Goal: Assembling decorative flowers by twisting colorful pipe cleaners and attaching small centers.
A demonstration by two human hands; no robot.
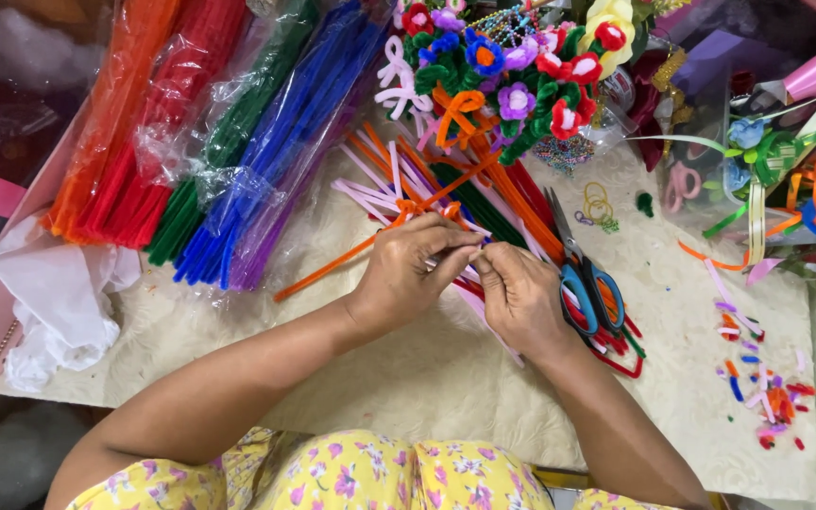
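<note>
Left hand: the left hand (406, 274) is curled, its fingertips pinching a pale pink pipe cleaner (484, 316) at mid-table.
Right hand: the right hand (521, 295) meets it, thumb and forefinger pressed onto the same stem.
Done so far: a bouquet of finished pipe-cleaner flowers (512, 66) stands at the far edge; trimmed scraps (767, 392) lie near right.
Left to do: the pink stem looks barely shaped, by my judgement; loose stems (484, 189) and packed bundles (238, 142) lie unused.
Axis: the pink stem runs diagonally, from the fingers toward the near right.
Nearby: blue-handled scissors (587, 274) lie just beside the right hand.
</note>
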